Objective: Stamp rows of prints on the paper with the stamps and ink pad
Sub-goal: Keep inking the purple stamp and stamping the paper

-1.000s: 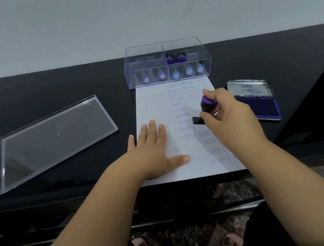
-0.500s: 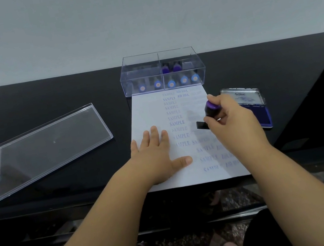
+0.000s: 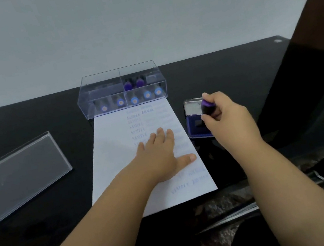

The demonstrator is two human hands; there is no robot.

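A white sheet of paper (image 3: 114, 152) lies on the black table, printed with columns of blue SAMPLE and AIR MAIL marks. My left hand (image 3: 160, 157) presses flat on it, fingers straight. To the right sits the open blue ink pad (image 3: 195, 130) with its metal lid raised. My right hand (image 3: 226, 116) grips a purple-topped stamp (image 3: 208, 108), whose black base is on or just above the pad. A clear plastic box (image 3: 107, 84) at the top edge of the paper holds several more stamps.
The box's clear lid (image 3: 18, 168) lies on the table to the left. The black table (image 3: 49, 120) runs back to a pale wall. A dark brown upright (image 3: 315, 22) rises at the far right. The table's front edge is just below the paper.
My right hand has carried the stamp off the paper and rightward onto the ink pad. My left hand stays flat on the sheet. The camera has tilted and shifted.
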